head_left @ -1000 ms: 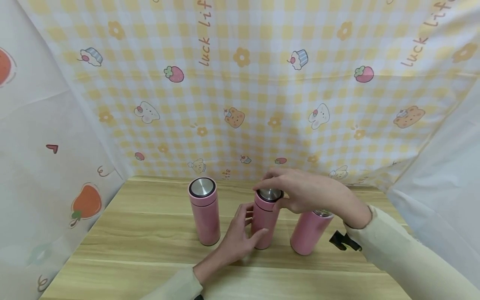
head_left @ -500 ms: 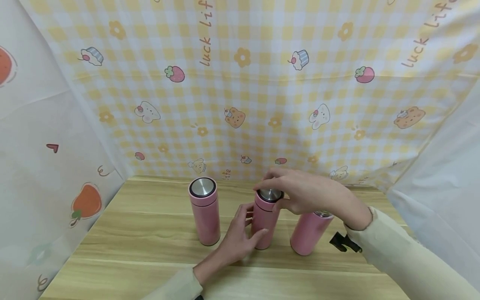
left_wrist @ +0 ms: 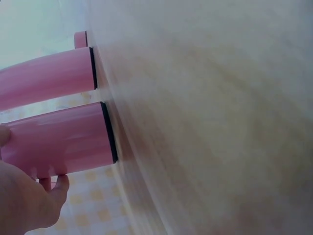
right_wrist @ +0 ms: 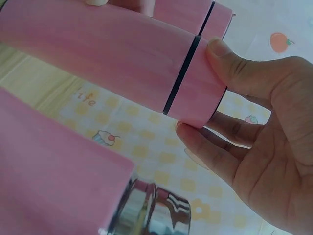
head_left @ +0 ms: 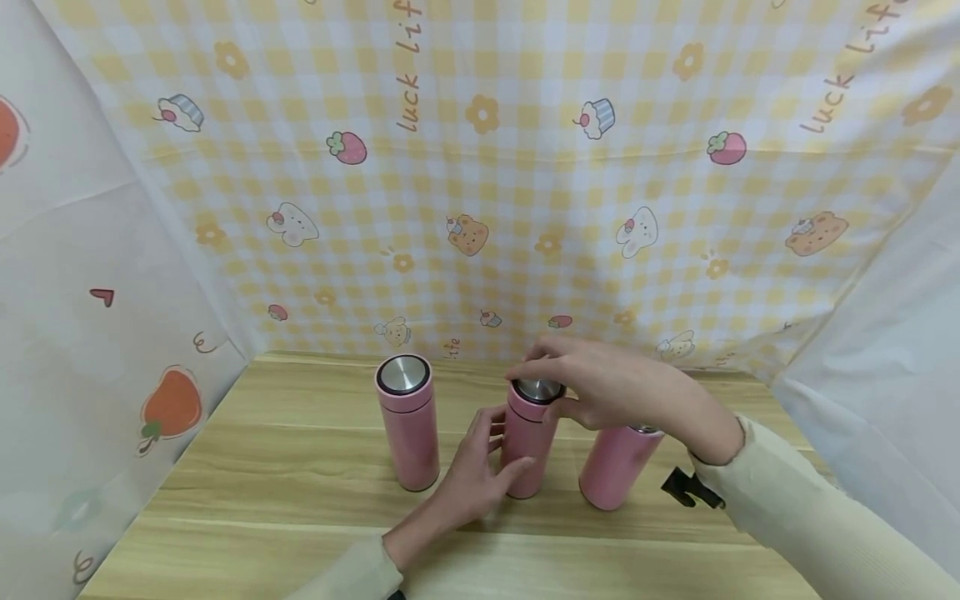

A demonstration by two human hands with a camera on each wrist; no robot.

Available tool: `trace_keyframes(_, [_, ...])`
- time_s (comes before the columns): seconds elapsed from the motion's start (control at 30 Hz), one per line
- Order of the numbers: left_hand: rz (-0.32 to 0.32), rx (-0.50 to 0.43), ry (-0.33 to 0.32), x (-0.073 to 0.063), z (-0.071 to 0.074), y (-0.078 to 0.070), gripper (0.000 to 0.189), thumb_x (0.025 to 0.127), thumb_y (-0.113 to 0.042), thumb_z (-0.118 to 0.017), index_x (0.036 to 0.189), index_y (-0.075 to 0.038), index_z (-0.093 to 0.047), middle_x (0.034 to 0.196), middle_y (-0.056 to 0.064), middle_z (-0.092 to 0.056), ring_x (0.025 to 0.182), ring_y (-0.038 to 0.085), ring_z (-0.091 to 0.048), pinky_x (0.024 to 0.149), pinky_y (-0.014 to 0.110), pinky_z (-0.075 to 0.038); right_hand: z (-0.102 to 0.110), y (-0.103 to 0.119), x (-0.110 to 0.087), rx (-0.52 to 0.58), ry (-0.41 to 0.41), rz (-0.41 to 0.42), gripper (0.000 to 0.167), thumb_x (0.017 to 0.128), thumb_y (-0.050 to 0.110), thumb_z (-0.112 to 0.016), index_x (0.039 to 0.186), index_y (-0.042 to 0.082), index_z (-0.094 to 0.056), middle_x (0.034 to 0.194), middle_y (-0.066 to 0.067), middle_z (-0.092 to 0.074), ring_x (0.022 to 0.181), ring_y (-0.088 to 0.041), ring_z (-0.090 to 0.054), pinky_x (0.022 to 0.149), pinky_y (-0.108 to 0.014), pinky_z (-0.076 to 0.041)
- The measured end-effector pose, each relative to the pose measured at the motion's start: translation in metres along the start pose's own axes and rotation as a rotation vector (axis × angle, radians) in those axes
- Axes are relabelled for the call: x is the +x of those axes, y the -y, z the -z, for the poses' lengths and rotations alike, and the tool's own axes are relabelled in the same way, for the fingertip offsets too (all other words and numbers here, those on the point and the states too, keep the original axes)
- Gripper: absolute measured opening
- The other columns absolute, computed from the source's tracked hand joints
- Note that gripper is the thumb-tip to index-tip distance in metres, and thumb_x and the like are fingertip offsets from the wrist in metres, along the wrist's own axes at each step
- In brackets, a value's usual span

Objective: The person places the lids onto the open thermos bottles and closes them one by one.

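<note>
Three pink thermos bottles stand in a row on the wooden table. My left hand (head_left: 476,475) grips the body of the middle thermos (head_left: 528,442), thumb in front and fingers around its left side. From above, my right hand (head_left: 603,379) holds that bottle's lid (right_wrist: 200,88) between thumb and fingertips. The lid sits on the body, with a dark seam below it. Beside it, the right thermos (head_left: 617,467) has no pink lid on, and its shiny metal neck (right_wrist: 156,208) shows in the right wrist view.
The left thermos (head_left: 412,442) stands with its steel-topped lid on. A short pink piece (left_wrist: 80,39) shows past the right thermos in the left wrist view. Behind the table (head_left: 315,475) hangs a yellow checked cloth (head_left: 525,183); a white printed sheet (head_left: 90,333) borders the left.
</note>
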State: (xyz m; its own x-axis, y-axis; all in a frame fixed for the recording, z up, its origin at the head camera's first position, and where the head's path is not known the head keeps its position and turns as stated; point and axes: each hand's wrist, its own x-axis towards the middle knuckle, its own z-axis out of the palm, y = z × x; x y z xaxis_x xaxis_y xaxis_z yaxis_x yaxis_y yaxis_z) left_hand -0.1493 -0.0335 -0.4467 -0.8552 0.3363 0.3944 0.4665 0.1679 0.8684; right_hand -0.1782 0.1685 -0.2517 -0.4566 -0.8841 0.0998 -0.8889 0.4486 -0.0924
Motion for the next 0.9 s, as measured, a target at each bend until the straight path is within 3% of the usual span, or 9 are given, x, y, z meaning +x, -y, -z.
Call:
trace_keyframes(0.33, [0.056, -0.015, 0.015, -0.002, 0.005, -0.003, 0.067, 0.096, -0.023, -0.074, 0.152, -0.017, -0.037, 0.145, 0.004, -0.047, 0.127, 0.025, -0.052, 0.101, 0.040, -0.049, -0.002, -0.001, -0.007, 0.004, -0.011, 0.034, 0.056, 0.090, 0.014, -0.080, 0.142, 0.015, -0.060, 0.133, -0.003, -0.056, 0.114, -0.016, -0.059, 0.090, -0.030, -0.054])
trace_keyframes(0.57, [0.079, 0.047, 0.068, -0.005, 0.011, -0.008, 0.083, 0.093, -0.028, -0.078, 0.159, -0.015, -0.029, 0.156, 0.001, -0.039, 0.139, 0.021, -0.042, 0.108, 0.039, -0.043, 0.005, -0.005, -0.014, 0.033, 0.013, 0.002, 0.070, 0.093, 0.048, -0.073, 0.153, 0.022, -0.048, 0.152, -0.006, -0.045, 0.136, -0.023, -0.046, 0.101, -0.042, -0.049])
trace_keyframes(0.73, [0.094, 0.117, 0.047, -0.016, 0.011, -0.011, 0.083, 0.093, -0.027, -0.078, 0.158, -0.010, -0.029, 0.158, 0.004, -0.037, 0.142, 0.024, -0.037, 0.110, 0.040, -0.041, 0.011, -0.014, -0.025, 0.078, -0.043, 0.006, 0.066, 0.093, 0.044, -0.073, 0.150, 0.017, -0.052, 0.153, -0.006, -0.045, 0.142, -0.030, -0.039, 0.109, -0.049, -0.042])
trace_keyframes(0.9, [0.082, 0.202, 0.013, -0.028, 0.010, -0.015, 0.078, 0.092, -0.026, -0.079, 0.154, -0.007, -0.035, 0.154, 0.004, -0.042, 0.138, 0.027, -0.043, 0.108, 0.044, -0.044, 0.016, -0.023, -0.045, 0.047, -0.087, -0.011, 0.059, 0.097, 0.041, -0.071, 0.146, 0.014, -0.055, 0.150, -0.005, -0.048, 0.137, -0.027, -0.045, 0.105, -0.048, -0.045])
